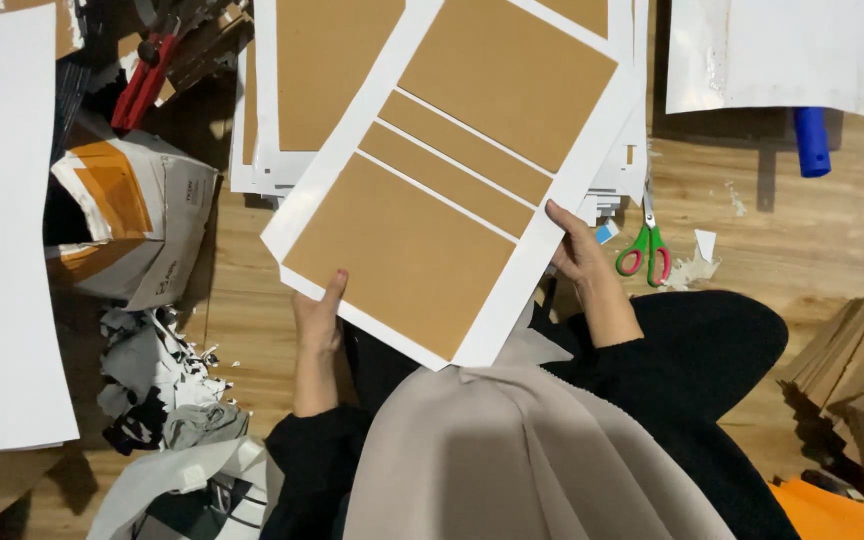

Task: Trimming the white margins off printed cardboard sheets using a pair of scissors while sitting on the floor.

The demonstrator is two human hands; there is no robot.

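You are holding one large white sheet [452, 190] carrying brown rectangular panels, lifted over the wooden floor [802, 250] and tilted so its long axis runs from lower left, near your lap, up to the upper right. It lies directly ahead of and above both hands, overlapping the stack of similar sheets [292, 100] behind it. Four panels show: a big one at each end and two narrow strips between, all set off by white margins; the surface looks flat and uncreased.

Your left hand [317, 320] grips the sheet's lower edge, thumb on top, fingers clamped on it from beneath. Your right hand [577, 250] pinches the sheet's right-hand edge in the same way, thumb lying against the white border. Both hands are about equally close to the sheet.

Just right of the sheet lie green-handled scissors [645, 250], and further right of it a blue cylindrical handle [811, 140].
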